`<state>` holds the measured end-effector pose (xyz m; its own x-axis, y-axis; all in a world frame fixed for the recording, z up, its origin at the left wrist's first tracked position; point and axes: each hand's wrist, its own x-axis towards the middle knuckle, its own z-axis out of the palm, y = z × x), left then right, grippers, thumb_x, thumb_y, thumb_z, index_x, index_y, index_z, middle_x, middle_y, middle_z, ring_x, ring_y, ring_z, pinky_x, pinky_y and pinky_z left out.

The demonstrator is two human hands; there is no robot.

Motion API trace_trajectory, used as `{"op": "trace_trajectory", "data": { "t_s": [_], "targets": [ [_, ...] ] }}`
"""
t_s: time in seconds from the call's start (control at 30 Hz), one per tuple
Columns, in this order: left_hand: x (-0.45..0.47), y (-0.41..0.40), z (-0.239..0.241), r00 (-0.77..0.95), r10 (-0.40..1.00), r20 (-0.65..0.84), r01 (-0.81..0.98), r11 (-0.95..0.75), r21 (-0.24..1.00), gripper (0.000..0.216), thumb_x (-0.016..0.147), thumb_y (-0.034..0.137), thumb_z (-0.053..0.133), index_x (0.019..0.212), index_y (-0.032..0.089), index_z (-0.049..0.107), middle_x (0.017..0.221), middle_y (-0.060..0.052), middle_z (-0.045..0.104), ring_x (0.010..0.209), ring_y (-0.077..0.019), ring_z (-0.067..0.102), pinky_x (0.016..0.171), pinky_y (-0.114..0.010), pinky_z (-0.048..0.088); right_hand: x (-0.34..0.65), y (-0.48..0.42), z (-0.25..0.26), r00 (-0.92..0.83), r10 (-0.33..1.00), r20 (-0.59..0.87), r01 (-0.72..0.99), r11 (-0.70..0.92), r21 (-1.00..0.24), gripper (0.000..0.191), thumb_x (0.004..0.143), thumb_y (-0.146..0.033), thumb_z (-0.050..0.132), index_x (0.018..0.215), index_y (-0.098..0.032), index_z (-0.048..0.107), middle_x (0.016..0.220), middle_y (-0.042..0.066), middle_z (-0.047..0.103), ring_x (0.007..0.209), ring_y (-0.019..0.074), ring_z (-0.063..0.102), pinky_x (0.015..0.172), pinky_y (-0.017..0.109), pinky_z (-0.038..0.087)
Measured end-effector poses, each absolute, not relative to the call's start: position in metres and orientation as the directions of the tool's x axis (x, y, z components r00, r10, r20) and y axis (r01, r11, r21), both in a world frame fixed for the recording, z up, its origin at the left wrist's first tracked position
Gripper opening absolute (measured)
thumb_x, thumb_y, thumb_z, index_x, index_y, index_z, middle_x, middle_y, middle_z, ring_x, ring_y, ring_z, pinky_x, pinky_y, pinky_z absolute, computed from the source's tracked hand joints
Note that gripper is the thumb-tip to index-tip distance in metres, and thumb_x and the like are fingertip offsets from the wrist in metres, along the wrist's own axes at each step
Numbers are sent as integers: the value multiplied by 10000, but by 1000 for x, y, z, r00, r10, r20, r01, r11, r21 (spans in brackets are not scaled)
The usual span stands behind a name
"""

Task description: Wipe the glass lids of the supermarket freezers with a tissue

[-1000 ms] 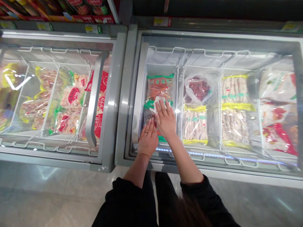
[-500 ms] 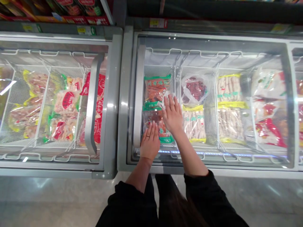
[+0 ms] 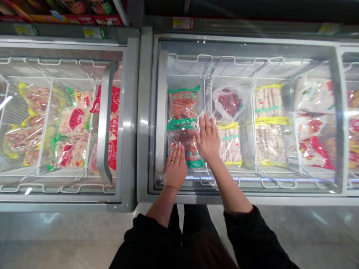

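Head view: the right hand (image 3: pixel 208 141) lay flat over a white wipe (image 3: pixel 197 125) on the glass lid (image 3: pixel 185 65), both farther right than one second earlier. The left hand (image 3: pixel 176 168) rested palm-down, fingers extended, now clearly apart from the right, over the lower green-edged bag (image 3: pixel 193 144).

Both arms are reaching forward, left forearm (image 3: pixel 161 205) and right forearm (image 3: pixel 231 188) bare and angling in toward each other. Left hand (image 3: pixel 175 166) is palm down, fingers straight and pretty much together. Right hand (image 3: pixel 208 139) sits farther out, also palm down, fingers slightly fanned. They're near each other, not touching.
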<state>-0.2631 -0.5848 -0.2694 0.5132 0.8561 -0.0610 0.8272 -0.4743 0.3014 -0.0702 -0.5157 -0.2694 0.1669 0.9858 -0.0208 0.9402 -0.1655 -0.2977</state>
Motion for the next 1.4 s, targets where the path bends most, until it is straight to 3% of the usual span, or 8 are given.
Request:
{"op": "trace_trajectory", "data": {
  "t_s": [0.1,0.27,0.37,0.5,0.77,0.97,1.23,1.4],
  "targets": [
    [-263,-585,-269,500,865,-38,835,-471,284,799,1037,132,460,1761,109,123,1736,-177,408,1631,-261,386,1348,-459,373,-89,-480,-273,155,988,2,936,-147,-319,690,1155,-510,231,1781,-235,135,1819,79,289,1697,320,222,1356,601,275],
    [-265,-585,-270,493,870,-2,835,-473,281,857,1046,121,436,1758,123,-41,1742,-184,387,1629,-271,386,1342,-474,378,-84,-524,-259,-89,993,-84,945,57,-321,684,1152,-497,302,1774,-235,189,1825,32,273,1702,272,209,1373,505,267],
    [-266,-583,-270,509,861,16,822,-492,286,864,1051,121,433,1752,117,-72,1732,-199,407,1625,-287,392,1323,-488,410,-58,-559,-256,-13,993,-114,951,-23,-309,702,1150,-482,319,1779,-237,128,1824,49,276,1693,277,241,1357,520,301],
    [-269,-581,-267,531,846,45,800,-519,301,836,1065,121,421,1761,129,-42,1725,-205,428,1621,-296,399,1299,-480,448,-58,-540,-262,267,958,-104,918,-286,-275,726,1148,-497,275,1778,-186,93,1823,114,264,1693,333,232,1349,606,292],
    [-261,-569,-260,483,873,64,800,-470,373,839,1045,67,420,1776,204,33,1743,-143,417,1615,-265,415,1309,-458,446,-67,-591,-252,-17,989,-146,931,-38,-363,706,1148,-468,332,1779,-260,93,1821,22,262,1696,264,233,1366,503,298],
    [-217,-506,-260,485,874,30,788,-451,419,733,1054,88,376,1760,157,188,1766,-141,390,1668,-252,305,1365,-497,345,-46,-564,-259,367,925,-97,870,-378,-315,667,1162,-454,211,1775,-200,143,1818,87,276,1688,335,246,1347,614,295],
    [-204,-482,-263,515,857,-36,797,-463,387,818,985,64,446,1759,158,199,1775,-119,389,1667,-261,314,1373,-507,338,-63,-605,-250,66,989,-129,927,-109,-359,687,1160,-474,279,1775,-293,32,1808,12,311,1685,273,267,1349,518,326],
    [-205,-484,-263,511,859,-41,792,-452,410,812,975,54,448,1752,151,230,1768,-127,400,1667,-268,313,1376,-514,334,-51,-610,-252,385,909,-161,854,-417,-312,664,1162,-388,258,1775,-246,46,1827,68,257,1694,317,229,1334,593,325]
  ]
}}
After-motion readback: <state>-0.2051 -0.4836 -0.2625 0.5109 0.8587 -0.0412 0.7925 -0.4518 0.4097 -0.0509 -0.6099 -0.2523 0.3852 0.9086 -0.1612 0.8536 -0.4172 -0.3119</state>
